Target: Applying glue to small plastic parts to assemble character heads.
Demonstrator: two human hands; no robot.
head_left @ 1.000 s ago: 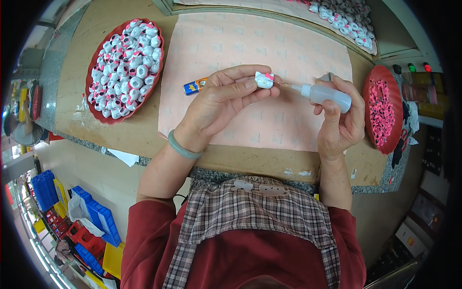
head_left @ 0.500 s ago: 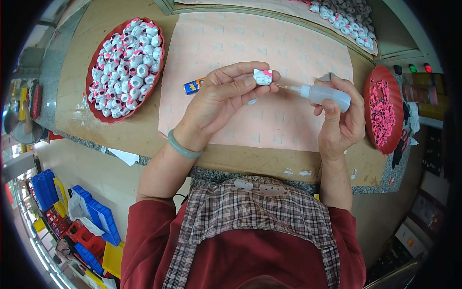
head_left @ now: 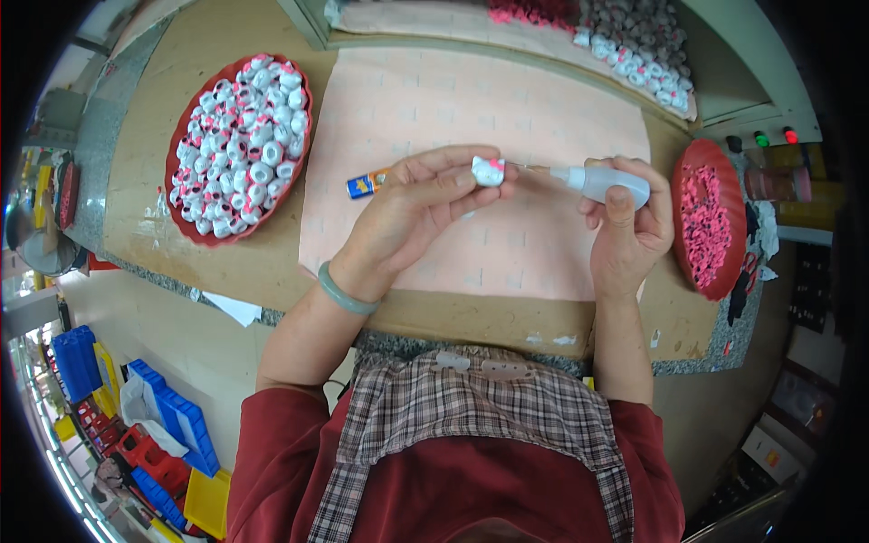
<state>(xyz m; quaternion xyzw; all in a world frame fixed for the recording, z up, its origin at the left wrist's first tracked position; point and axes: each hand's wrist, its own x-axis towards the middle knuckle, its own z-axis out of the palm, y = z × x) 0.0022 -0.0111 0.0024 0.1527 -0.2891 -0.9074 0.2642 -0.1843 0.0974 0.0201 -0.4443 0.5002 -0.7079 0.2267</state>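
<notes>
My left hand (head_left: 412, 204) pinches a small white cat head (head_left: 489, 172) with a pink bow between thumb and fingertips, over the pink patterned sheet (head_left: 534, 258). A translucent white squeeze bottle (head_left: 611, 185) lies sideways in my right hand (head_left: 629, 226), thumb on its near side and fingers around the far side. Its thin needle nozzle points left, the tip close to the cat head's right side; whether they touch I cannot tell. Beyond my left wrist lies a blue and orange battery-like cylinder (head_left: 365, 184), partly hidden by the hand.
At left stands a red scalloped tray (head_left: 306, 136) heaped with white cat heads. Another red tray (head_left: 735, 195), at right, holds small pink pieces. A shelf (head_left: 425, 20) along the back carries more cat heads and pink pieces. Blue crates (head_left: 172, 412) stand low at left.
The cat head has turned slightly in my left fingers. My right hand's grip on the bottle has shifted a little, and the nozzle stays near the head. The whole view has tilted slightly.
</notes>
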